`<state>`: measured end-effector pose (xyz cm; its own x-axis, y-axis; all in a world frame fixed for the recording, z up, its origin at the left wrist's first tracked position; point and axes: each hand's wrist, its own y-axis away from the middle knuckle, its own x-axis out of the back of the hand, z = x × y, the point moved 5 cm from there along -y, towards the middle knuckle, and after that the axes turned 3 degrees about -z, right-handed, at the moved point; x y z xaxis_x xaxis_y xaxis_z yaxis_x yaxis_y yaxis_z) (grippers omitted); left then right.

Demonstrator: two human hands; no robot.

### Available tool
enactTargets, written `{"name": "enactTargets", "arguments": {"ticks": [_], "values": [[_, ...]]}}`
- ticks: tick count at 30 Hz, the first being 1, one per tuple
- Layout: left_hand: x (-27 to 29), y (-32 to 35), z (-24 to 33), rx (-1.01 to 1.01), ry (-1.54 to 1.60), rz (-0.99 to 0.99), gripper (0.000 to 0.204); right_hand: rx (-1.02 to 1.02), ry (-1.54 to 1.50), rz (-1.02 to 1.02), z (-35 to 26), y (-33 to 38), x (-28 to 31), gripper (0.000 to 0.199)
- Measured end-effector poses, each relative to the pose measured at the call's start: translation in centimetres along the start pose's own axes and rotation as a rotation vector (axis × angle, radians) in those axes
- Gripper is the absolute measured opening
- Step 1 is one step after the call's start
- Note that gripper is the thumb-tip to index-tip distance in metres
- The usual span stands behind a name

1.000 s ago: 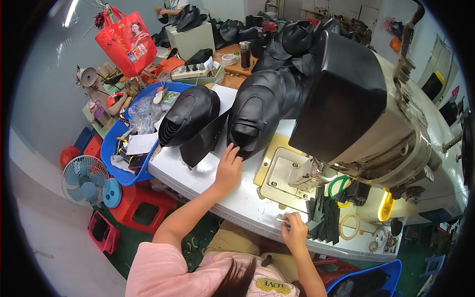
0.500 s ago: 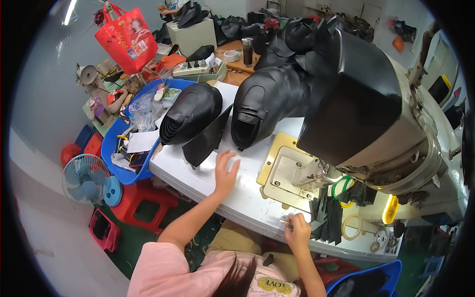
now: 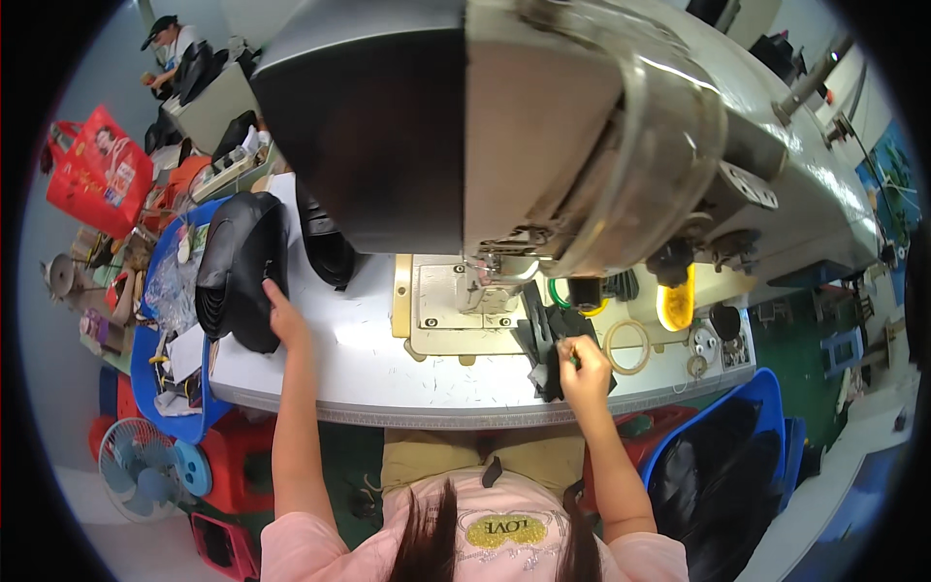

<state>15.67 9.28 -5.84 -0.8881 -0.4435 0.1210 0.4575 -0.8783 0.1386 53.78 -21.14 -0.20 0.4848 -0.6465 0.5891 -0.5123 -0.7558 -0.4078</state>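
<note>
My left hand (image 3: 281,312) is at the right edge of a black leather piece (image 3: 254,325), its fingers closed on that edge and partly hidden. The piece lies against a stack of curved black leather shoe uppers (image 3: 236,247) on the left of the white table. My right hand (image 3: 584,373) is closed over a bundle of narrow black strips (image 3: 543,339). A small thing sits in its fingers, too hidden to name. Between the hands is the sewing machine's pale needle plate (image 3: 451,306), below the large machine head (image 3: 543,145).
A second stack of black uppers (image 3: 325,242) is partly behind the machine head. Blue bins stand left (image 3: 160,383) and right (image 3: 771,407) of the table. A tape roll (image 3: 626,347) lies right of the strips. Another person (image 3: 175,48) is at the far left.
My view has swung right, so the machine now fills the upper middle. My left hand has gone from open above the table to the black leather piece. My right hand has moved to the strips.
</note>
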Motion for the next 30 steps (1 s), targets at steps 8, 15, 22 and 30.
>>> {"name": "enactTargets", "arguments": {"ticks": [8, 15, 22, 30], "values": [[9.7, 5.8, 1.5, -0.639, -0.743, 0.478, 0.049, -0.200, 0.186, -0.007, 4.4, 1.2, 3.0, 0.016], [5.0, 15.1, 4.6, 0.234, 0.881, -0.601, 0.048, -0.110, 0.463, -0.051, 3.7, -0.2, 0.4, 0.021], [0.5, 22.7, 3.6, 0.316, 0.591, -0.888, 0.037, 0.033, 0.368, 0.047, 2.7, -1.1, 2.4, 0.023], [-2.8, 26.8, 4.3, 0.301, 0.349, -1.033, 0.023, 0.620, -0.104, -0.038, -11.3, 2.6, 3.7, 0.046]]}}
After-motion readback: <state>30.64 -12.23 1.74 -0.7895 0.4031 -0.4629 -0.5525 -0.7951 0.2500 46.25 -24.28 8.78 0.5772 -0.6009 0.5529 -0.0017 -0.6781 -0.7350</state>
